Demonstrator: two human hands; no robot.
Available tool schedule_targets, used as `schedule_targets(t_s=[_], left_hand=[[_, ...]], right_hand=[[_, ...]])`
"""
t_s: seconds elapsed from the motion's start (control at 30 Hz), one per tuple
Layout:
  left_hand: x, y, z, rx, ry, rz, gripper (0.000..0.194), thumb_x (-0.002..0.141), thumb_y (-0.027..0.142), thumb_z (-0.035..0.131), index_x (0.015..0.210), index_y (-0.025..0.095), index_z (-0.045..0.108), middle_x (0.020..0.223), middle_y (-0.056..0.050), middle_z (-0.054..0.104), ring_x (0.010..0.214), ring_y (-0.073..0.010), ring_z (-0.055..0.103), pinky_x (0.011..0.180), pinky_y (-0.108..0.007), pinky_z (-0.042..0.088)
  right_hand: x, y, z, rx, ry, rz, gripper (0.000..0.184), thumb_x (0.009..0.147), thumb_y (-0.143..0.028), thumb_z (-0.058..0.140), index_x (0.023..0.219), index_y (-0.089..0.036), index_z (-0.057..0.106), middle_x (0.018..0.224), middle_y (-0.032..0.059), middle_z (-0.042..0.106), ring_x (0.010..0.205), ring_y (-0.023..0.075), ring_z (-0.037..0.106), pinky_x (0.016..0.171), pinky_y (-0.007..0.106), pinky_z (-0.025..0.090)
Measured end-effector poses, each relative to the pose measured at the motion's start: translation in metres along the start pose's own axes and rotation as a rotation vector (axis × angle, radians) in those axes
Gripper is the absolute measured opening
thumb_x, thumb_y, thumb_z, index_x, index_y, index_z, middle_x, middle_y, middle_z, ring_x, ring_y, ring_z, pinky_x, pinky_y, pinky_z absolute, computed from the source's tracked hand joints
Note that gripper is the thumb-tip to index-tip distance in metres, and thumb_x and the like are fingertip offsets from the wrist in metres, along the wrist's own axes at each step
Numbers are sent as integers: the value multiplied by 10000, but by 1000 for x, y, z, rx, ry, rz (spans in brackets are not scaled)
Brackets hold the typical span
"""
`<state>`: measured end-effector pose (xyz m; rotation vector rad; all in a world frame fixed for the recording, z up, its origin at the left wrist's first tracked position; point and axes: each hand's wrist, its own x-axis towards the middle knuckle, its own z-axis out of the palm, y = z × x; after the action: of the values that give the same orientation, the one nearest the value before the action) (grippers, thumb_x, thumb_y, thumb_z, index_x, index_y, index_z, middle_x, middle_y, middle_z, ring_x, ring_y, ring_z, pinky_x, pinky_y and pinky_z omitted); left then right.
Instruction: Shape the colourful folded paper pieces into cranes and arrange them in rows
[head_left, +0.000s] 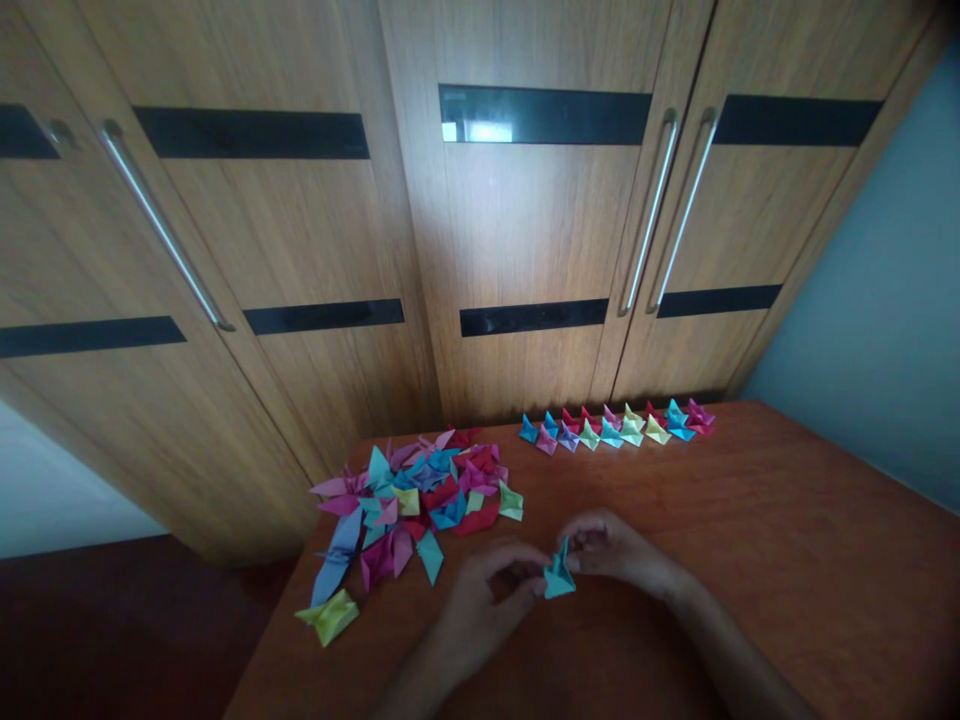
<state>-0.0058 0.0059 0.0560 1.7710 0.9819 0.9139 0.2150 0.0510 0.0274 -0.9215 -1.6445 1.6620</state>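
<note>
Between my two hands is a small teal origami boat [559, 578], held just above or on the table near its front. My left hand [491, 590] pinches its left side with thumb and forefinger. On the other side, the fingers of my right hand [611, 550] are closed at its upper right edge. To the left lies a heap of folded paper pieces [420, 490] in pink, red, blue, yellow and green. Along the back of the table stand two rows of small paper boats [611, 430] in mixed colours.
The brown wooden table [787, 560] reaches back to a wooden wardrobe [525, 220] with long metal handles. A yellow folded paper [330, 617] lies close to the table's left edge. A pale wall [877, 300] rises at the right.
</note>
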Motion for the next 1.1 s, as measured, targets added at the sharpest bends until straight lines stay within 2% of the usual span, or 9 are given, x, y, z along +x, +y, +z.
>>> schedule_targets(t_s=[0.17,0.27,0.4,0.5,0.63,0.73,1.1], left_hand=[[4,3,8,155,-63,2,141,763,119,597,855,203,664,790,3,673,744,-129,605,699,-210,450],[17,5,9,269,-58,44,151,777,111,552,847,204,649,791,4,668,737,-125,596,688,-208,439],[55,7,9,550,5,73,156,809,130,506,872,202,629,798,-3,666,726,-128,597,661,-208,423],[92,4,11,769,14,26,166,839,150,474,872,202,629,842,-27,675,778,-149,612,681,-224,420],[131,-7,17,849,22,-38,197,864,167,441,885,198,635,883,-67,682,841,-190,627,727,-267,430],[144,-16,20,889,10,-74,214,872,171,426,884,197,638,880,-81,686,855,-206,635,732,-283,437],[145,-25,23,942,-23,-124,241,901,215,409,930,198,647,930,-91,690,903,-207,637,778,-291,440]], right_hand=[[-4,-4,-5,25,56,-28,267,725,-387,697,867,-162,668,762,13,628,699,125,543,645,239,427],[-3,0,-15,-86,194,-41,322,771,-447,622,939,-174,657,782,21,619,709,133,536,613,231,411],[4,17,-35,-254,467,-21,342,803,-475,535,924,-175,644,709,12,601,652,136,530,568,232,393],[8,32,-44,-343,577,-30,302,803,-440,512,866,-177,645,686,13,614,641,148,553,591,247,411],[11,40,-44,-483,570,-53,247,796,-370,507,855,-192,668,714,17,650,674,161,589,648,258,439],[11,39,-41,-540,555,-29,255,802,-353,490,884,-201,677,739,15,666,672,162,601,633,253,444],[10,31,-37,-602,538,-6,229,815,-334,469,835,-213,662,703,9,647,660,165,592,638,268,438]])
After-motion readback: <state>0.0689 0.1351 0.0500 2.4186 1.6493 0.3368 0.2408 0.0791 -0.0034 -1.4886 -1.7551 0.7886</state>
